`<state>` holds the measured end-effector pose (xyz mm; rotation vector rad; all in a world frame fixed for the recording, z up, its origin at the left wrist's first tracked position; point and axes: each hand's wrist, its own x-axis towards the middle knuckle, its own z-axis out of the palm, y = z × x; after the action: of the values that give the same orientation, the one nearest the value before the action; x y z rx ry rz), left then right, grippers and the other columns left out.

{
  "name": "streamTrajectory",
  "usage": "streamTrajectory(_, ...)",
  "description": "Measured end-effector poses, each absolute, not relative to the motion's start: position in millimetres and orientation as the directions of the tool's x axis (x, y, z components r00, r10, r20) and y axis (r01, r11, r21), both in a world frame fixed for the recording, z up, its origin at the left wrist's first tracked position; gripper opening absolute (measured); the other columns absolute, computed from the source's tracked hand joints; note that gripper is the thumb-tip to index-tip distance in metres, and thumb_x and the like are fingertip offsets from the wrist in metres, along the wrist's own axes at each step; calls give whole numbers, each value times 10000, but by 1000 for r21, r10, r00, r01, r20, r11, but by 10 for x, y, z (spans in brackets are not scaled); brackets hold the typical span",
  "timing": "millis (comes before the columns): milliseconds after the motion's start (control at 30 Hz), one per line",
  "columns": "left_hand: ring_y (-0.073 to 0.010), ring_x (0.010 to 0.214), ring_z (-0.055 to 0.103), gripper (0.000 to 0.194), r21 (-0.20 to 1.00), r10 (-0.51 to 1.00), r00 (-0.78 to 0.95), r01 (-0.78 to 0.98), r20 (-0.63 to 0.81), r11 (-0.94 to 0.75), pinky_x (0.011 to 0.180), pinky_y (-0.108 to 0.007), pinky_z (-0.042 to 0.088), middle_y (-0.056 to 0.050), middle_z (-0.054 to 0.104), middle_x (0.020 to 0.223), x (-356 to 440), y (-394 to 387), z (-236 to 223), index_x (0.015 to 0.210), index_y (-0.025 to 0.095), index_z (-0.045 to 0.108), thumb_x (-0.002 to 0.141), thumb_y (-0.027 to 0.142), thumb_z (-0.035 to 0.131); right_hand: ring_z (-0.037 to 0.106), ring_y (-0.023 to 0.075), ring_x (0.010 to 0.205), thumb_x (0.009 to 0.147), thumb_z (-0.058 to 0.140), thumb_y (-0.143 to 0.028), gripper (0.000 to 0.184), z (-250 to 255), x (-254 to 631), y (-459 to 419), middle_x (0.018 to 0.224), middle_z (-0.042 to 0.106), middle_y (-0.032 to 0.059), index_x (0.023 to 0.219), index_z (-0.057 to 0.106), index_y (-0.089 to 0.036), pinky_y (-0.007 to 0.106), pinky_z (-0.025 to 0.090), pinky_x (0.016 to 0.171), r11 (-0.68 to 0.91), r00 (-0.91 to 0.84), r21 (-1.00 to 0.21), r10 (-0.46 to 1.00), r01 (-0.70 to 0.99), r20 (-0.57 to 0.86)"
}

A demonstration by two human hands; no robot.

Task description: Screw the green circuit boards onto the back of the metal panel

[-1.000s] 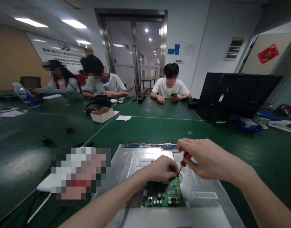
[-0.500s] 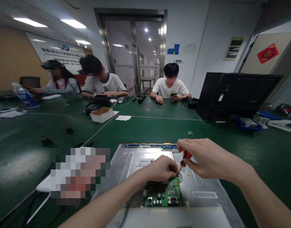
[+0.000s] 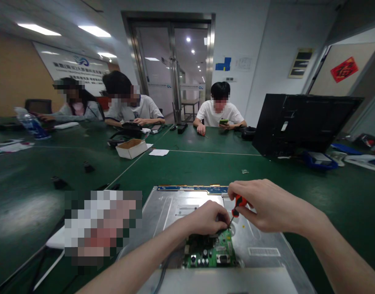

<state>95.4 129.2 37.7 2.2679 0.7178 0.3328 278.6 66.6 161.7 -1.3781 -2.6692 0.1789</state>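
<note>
A green circuit board (image 3: 210, 251) lies on the metal back of a flat display panel (image 3: 262, 237). My right hand (image 3: 261, 204) is closed around the red and black handle of a screwdriver (image 3: 239, 201), which slants down to the left. Its tip meets the board's upper right corner. Right beside that tip, the fingers of my left hand (image 3: 207, 218) are pinched together over the board's upper edge. Whatever they hold is hidden or too small to name. A blue circuit strip (image 3: 190, 189) runs along the panel's far edge.
The panel rests on a green table (image 3: 199, 165). A small open box (image 3: 132, 149) sits beyond it, and a large black monitor (image 3: 306, 122) stands at right. To the left are a bottle (image 3: 32, 122) and cables. Several people sit across the table.
Both my hands stay in nearly the same place, with the screwdriver tip still at the board's corner. The handle shows a slightly different turn. Across the table, one person's hand has shifted slightly left.
</note>
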Motion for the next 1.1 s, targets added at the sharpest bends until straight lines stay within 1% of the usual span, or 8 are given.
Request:
streamTrajectory(67,-149,682,629,193,708,584,812,395,29,-585,653,-214,444,2,719,731,953,1293,373,803,158,762,728,37,632,654,201,784,872,588,-205,128,1609,2780,688,922,716,-9,992,590,-249,289,325,601,560,-558,-127,828,819,60)
streamTrajectory(200,-155,699,638,188,708,583,812,395,30,-586,675,-223,452,-3,725,747,953,1293,373,796,163,764,735,44,632,667,216,732,913,583,-284,59,1589,2776,724,824,721,7,936,617,-240,287,278,557,501,-499,-19,865,866,58)
streamTrajectory(400,-154,706,640,202,711,578,815,391,26,-584,674,-220,454,0,724,751,954,1290,383,827,165,762,742,43,625,663,197,735,877,652,-302,97,1573,2792,716,879,720,3,921,600,-232,271,280,545,522,-519,-28,851,852,81)
streamTrajectory(600,-143,681,621,176,708,585,810,396,30,-585,648,-207,442,0,713,737,956,1296,373,787,158,756,737,40,636,680,228,673,925,601,-384,168,1592,2745,731,750,716,29,882,610,-222,278,228,508,452,-457,74,887,889,71)
streamTrajectory(667,-146,689,624,174,706,589,808,400,29,-584,657,-210,445,-3,715,746,957,1299,370,780,160,758,734,39,641,677,225,661,943,569,-376,176,1590,2734,739,736,712,37,874,612,-220,279,229,508,449,-455,93,888,889,66)
streamTrajectory(833,-148,685,626,178,708,587,809,402,22,-581,669,-215,449,1,715,740,958,1294,375,781,159,756,736,33,639,667,206,687,899,592,-253,48,1591,2736,725,792,713,21,932,584,-218,270,264,529,485,-486,31,872,874,55)
streamTrajectory(1000,-148,684,625,194,716,582,813,390,27,-578,651,-211,441,5,714,734,960,1284,390,809,157,756,735,24,637,658,182,741,839,607,-168,194,1610,2757,664,912,714,-2,1012,544,-231,268,327,570,565,-561,-103,825,819,64)
streamTrajectory(1100,-149,674,620,189,719,578,815,383,33,-580,638,-212,433,-6,710,722,958,1281,400,813,137,754,731,13,637,670,195,759,855,632,-226,171,1608,2760,660,905,724,-2,1012,569,-245,270,340,577,571,-566,-91,821,816,76)
